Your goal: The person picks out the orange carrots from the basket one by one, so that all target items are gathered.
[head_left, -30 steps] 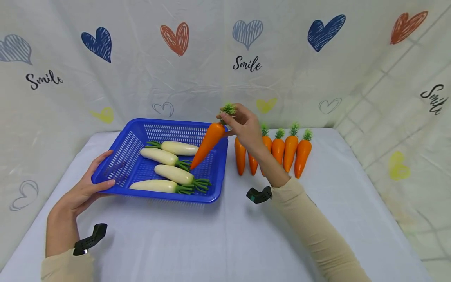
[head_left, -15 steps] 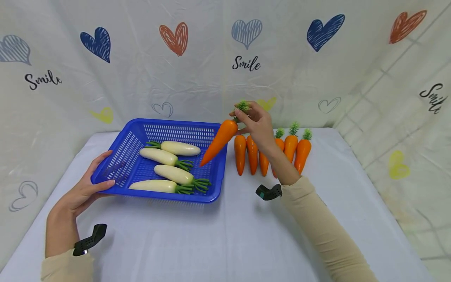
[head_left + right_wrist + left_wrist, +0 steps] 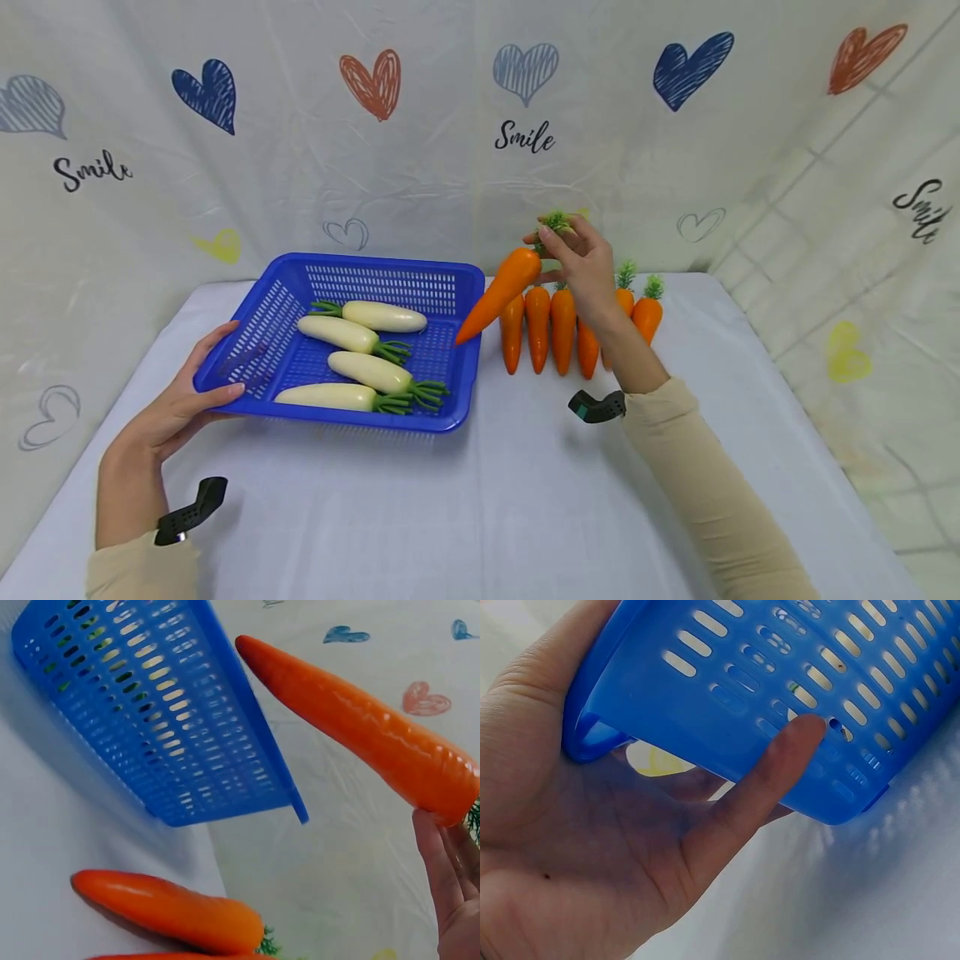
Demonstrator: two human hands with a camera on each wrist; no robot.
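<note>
With my left hand (image 3: 174,407) I grip the left end of a blue plastic basket (image 3: 474,367), thumb over its rim. Fingers of that hand (image 3: 757,787) press the slotted wall from outside in the left wrist view. Several white radishes (image 3: 378,371) with green stems lie inside. My right hand (image 3: 588,271) pinches a carrot (image 3: 504,292) by its leafy green top. This carrot hangs tilted, its tip down and left above the basket's right rim. In the right wrist view the raised carrot (image 3: 367,727) is apart from the basket wall (image 3: 165,735).
A row of several carrots (image 3: 537,329) lies on the white-covered table (image 3: 480,517) to the right of the basket, partly hidden by my right hand and forearm. A pale curtain (image 3: 435,167) with printed hearts hangs behind the table.
My right hand has moved to the right with the carrot, taking its tip from over the basket's inside to its right rim. Left hand, basket and radishes look unmoved.
</note>
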